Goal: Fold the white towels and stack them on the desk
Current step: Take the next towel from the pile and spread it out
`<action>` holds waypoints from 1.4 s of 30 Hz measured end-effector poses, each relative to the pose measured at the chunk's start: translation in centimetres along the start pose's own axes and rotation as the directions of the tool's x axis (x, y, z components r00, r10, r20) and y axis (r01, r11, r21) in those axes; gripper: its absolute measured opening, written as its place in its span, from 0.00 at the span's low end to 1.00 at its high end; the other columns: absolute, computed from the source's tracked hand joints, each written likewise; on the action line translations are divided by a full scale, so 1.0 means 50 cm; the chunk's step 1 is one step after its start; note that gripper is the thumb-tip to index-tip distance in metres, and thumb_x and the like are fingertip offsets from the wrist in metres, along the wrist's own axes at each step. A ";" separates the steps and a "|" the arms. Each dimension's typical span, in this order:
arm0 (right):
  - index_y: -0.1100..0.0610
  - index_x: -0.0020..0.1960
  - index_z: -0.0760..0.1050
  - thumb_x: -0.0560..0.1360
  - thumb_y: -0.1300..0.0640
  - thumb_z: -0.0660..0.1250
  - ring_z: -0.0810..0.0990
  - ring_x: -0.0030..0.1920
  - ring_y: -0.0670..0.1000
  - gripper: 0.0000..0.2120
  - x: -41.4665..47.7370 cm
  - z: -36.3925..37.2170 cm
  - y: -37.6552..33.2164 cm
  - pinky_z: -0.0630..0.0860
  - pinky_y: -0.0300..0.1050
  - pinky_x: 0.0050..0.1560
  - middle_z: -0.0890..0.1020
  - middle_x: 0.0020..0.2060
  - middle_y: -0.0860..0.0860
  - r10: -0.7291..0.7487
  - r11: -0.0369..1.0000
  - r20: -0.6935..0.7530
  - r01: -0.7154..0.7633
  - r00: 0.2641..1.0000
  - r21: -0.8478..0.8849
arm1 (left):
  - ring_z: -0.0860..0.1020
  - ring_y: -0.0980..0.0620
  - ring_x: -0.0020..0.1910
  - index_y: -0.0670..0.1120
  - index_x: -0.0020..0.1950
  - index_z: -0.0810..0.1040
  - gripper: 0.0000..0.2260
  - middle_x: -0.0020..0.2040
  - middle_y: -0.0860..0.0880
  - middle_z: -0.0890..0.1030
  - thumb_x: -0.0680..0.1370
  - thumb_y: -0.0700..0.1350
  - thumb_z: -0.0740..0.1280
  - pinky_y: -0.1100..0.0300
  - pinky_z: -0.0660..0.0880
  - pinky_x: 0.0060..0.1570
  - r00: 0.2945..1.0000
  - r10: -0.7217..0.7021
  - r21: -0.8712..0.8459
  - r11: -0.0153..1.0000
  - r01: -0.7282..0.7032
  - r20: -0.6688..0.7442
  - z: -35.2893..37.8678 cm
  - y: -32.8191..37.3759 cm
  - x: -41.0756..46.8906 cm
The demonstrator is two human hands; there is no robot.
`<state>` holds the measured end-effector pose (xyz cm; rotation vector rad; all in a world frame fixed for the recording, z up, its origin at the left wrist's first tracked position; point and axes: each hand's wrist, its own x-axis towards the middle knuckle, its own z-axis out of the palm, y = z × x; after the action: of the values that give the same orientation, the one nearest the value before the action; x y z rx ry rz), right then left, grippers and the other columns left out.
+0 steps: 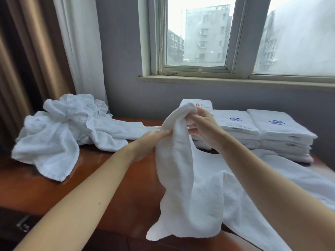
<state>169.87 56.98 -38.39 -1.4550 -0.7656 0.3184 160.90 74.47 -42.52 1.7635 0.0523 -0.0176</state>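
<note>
Towel (177, 160) hangs bunched above the desk (108, 178), pinched at its top by your left hand (145, 144) and right hand (203, 127), so unless you find its 2 corners, seemingly buried in folds, it may fold crooked or drag the spread towel (272, 178) beneath.

Bare desk (143, 187) between crumpled heap (54, 134) and folded stacks (282, 134).

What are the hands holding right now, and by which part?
Both the left hand and right hand grip one white towel at its bunched upper end; the rest hangs down.
</note>
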 end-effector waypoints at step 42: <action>0.48 0.58 0.80 0.77 0.55 0.63 0.77 0.50 0.46 0.12 -0.370 -0.355 0.146 0.74 0.43 0.48 0.81 0.45 0.42 -0.006 0.452 -0.425 -0.377 0.905 -0.808 | 0.77 0.53 0.38 0.50 0.38 0.79 0.20 0.38 0.54 0.81 0.76 0.63 0.60 0.60 0.67 0.36 0.996 -0.030 0.991 0.108 -0.080 0.084 0.459 0.026 0.166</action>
<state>169.52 32.66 -49.30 -2.5362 -0.4234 -0.2746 169.63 51.90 -46.00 3.2214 -0.0883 -0.1366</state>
